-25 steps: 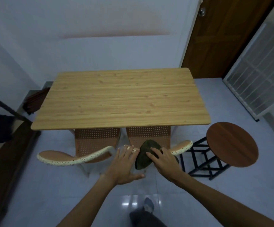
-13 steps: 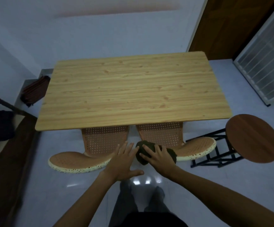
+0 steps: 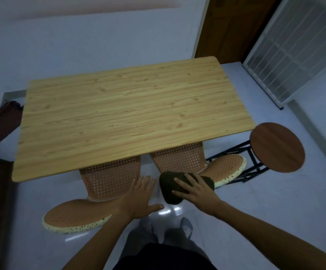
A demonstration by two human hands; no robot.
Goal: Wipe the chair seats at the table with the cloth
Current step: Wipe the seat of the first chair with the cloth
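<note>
Two orange perforated chairs are tucked under the near edge of a light wooden table (image 3: 131, 114). The left chair (image 3: 76, 217) has its backrest top toward me, and my left hand (image 3: 138, 199) lies on its right end with fingers spread. The right chair (image 3: 226, 168) carries a dark green cloth (image 3: 170, 188) on the left end of its backrest. My right hand (image 3: 195, 191) lies flat on the cloth and presses it down. Both seats are mostly hidden under the table.
A round dark-wood stool (image 3: 277, 147) on a black metal frame stands right of the table. A brown door (image 3: 234, 26) and a white grille (image 3: 294, 47) are at the back right. A folded dark red mat (image 3: 0, 123) lies at the left. My legs (image 3: 168, 240) are below.
The view has come closer and tilted down, so the chairs look larger. Both hands stay on the chair backs, the right one still on the cloth.
</note>
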